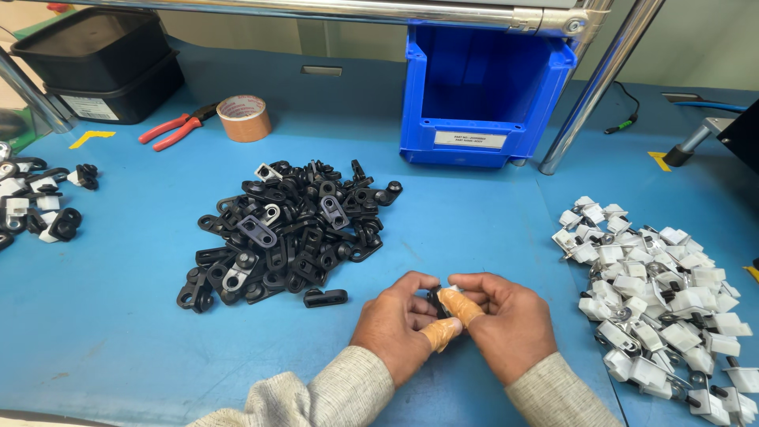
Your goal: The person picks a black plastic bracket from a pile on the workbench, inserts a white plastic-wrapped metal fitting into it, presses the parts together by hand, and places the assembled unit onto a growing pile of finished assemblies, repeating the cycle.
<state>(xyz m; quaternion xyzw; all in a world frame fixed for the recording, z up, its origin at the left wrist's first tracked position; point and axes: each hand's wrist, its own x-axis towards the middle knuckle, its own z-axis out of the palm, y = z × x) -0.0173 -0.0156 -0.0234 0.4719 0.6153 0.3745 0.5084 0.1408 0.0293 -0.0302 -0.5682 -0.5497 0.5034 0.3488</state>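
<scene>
Black clip (436, 300) – seemingly plastic – pinched between left hand (398, 320) and right hand (504, 319).

On the surface (474, 237), the left hand (395, 320) and right hand (506, 320) meet at the near edge, a small part (436, 299) pinched between their fingers. Behind and left of them lies a heap of clips (288, 229); to the right, a pile of blocks (664, 300). A bin (486, 95) stands at the back, with a tape roll (244, 118) and pliers (174, 126) to its left, and stacked trays (99, 63) in the far left corner
</scene>
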